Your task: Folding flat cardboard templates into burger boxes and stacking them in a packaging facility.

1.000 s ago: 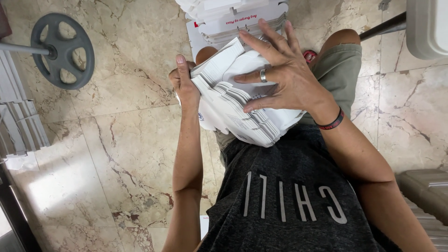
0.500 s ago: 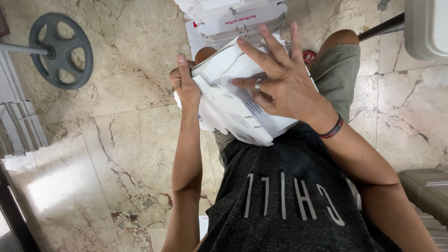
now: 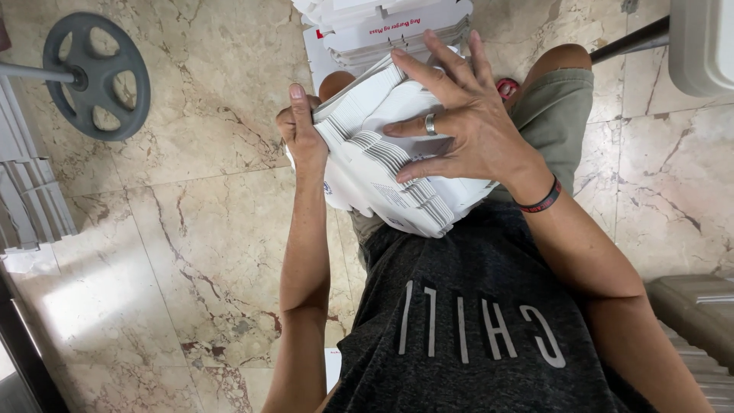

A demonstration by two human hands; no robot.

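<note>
In the head view, looking straight down, the person holds a thick stack of flat white cardboard sheets [image 3: 397, 164] against the lap, above the dark grey printed T-shirt [image 3: 474, 321] and the olive green shorts [image 3: 554, 115]. The left hand [image 3: 300, 130] clasps the left edge of the stack, its thumb lying up along the side and its fingers curled out of sight underneath. The right hand [image 3: 459, 122] lies spread flat on top of the stack, fingers fanned wide and pressing down on the uppermost sheets; it wears a silver ring on one finger, and a dark band with a red stripe [image 3: 539, 203] sits at the wrist. The sheets fan out slightly, their layered edges showing at the near right. Farther off, beyond the knees, a pile of white folded cardboard boxes with red print [image 3: 382, 30] rests on the beige marble tile floor [image 3: 191, 229]. At the far left, a grey metal wheel-shaped weight plate [image 3: 95, 76] sits on a bar.
</note>
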